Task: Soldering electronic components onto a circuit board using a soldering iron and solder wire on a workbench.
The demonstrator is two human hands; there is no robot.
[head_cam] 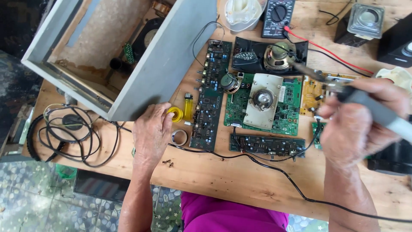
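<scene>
Head view has my right hand [365, 124] closed round a grey-handled soldering iron [343, 92], tip over the small round speaker cone [278, 56] in its black plastic panel. My left hand [151, 133] rests flat, fingers loosely spread, gripping nothing, beside a yellow solder spool [175, 114]. Judging by this, work sits midway: green circuit boards [274, 105] lie loose, grey wooden cabinet [128, 51] gutted. White label patch on the board.
</scene>
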